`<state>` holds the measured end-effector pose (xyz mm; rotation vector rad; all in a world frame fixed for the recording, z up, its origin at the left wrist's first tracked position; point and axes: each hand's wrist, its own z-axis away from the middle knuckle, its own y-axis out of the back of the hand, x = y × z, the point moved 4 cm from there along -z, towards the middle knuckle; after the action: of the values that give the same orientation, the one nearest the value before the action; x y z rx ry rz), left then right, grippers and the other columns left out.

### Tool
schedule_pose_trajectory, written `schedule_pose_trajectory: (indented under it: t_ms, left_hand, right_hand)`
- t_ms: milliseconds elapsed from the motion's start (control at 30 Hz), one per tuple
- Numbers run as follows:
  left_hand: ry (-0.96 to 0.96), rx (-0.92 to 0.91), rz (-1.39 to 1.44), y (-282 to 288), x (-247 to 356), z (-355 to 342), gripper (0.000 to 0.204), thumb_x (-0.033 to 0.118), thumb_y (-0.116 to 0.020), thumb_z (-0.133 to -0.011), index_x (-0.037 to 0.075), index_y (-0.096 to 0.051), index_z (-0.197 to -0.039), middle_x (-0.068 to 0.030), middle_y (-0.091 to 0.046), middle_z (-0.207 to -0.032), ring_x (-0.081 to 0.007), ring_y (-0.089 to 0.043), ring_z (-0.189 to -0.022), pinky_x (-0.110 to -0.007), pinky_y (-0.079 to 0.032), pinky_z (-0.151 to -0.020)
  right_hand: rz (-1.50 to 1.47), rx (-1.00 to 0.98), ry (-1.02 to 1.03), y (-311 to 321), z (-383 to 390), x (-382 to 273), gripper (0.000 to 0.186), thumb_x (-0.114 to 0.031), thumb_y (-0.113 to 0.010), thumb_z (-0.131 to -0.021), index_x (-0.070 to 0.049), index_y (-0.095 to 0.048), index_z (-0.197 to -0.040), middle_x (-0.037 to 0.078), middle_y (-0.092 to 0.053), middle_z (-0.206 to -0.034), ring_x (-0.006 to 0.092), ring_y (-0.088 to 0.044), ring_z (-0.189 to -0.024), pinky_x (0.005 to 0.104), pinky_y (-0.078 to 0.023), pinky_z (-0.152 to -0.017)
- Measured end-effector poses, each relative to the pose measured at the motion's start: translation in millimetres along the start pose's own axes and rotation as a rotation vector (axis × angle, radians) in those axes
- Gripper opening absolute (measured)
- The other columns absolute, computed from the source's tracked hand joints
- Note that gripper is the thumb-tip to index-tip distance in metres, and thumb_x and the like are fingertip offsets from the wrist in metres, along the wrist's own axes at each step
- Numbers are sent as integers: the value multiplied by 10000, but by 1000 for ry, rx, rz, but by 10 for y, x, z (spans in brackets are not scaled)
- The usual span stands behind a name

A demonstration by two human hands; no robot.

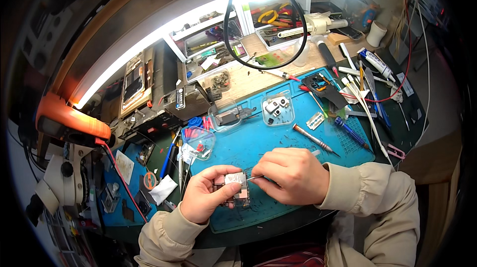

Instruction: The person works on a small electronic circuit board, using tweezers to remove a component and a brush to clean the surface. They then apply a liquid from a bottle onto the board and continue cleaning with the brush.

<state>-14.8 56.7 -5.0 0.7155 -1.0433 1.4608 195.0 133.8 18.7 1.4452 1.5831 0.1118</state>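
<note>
My left hand (199, 198) grips a small circuit board (241, 195) with silvery metal shields and pinkish patches, its thumb lying across the face. My right hand (294, 176) is closed in a pinch around a thin metal tool (254, 177). The tool points left, and its tip meets the board's right edge. Most of its length is hidden inside my fingers, so its exact kind does not show. Both hands are above the front part of a blue work mat (233, 153).
Clear plastic boxes of small parts (278, 109) stand beyond my hands. A screwdriver (316, 138), a razor blade (314, 121) and a blue-handled tool (352, 133) lie to the right. An orange meter (74, 122) is at left. A black cable loop (226, 28) hangs overhead.
</note>
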Motion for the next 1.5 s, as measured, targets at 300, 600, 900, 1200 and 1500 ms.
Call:
schedule_pose_trajectory:
  t_ms: [300, 600, 900, 1200, 1500]
  left_hand:
    - [-38, 35, -12, -27, -26, 4, 402, 70, -758, -1016, -16, -604, -1378, -99, -756, -1085, -114, -719, -857, -247, -589, -676]
    - [-227, 23, -158, -216, -55, 88, 503, -56, -689, -1001, 41, -358, -1367, -187, -687, -1286, -252, -755, -1111, -345, -649, -914]
    - [-266, 70, 139, 33, -134, 61, 323, 63, -750, -1024, -37, -623, -1303, -120, -754, -1163, -197, -760, -994, -321, -622, -883]
    - [-106, 16, 189, -86, -141, 62, 303, 133, -665, -1083, -14, -625, -1345, -181, -746, -1207, -318, -765, -1068, -553, -669, -906]
    - [-88, -20, 223, -69, -157, 60, 313, 124, -652, -1089, 9, -612, -1378, -187, -724, -1289, -339, -765, -1076, -560, -677, -886]
  right_hand:
    - [78, 30, 13, 19, -18, -16, 109, -137, -772, -892, -74, -695, -938, 49, -663, -870, 256, -685, -785, 388, -547, -687]
    - [-227, -37, -126, 8, -34, 14, 144, -116, -794, -902, -64, -742, -1025, 85, -738, -938, 287, -725, -838, 400, -578, -718]
    - [-277, -93, -236, 70, -88, -41, 150, -135, -798, -930, -58, -748, -1048, 96, -739, -967, 282, -724, -857, 378, -570, -714]
    - [146, 58, 171, 68, -47, -126, 197, -91, -757, -847, -68, -692, -1032, 46, -631, -923, 229, -627, -758, 358, -521, -676]
    - [154, 43, 192, 58, -37, -101, 232, -104, -760, -823, -55, -692, -1040, 52, -623, -954, 218, -630, -795, 352, -501, -669]
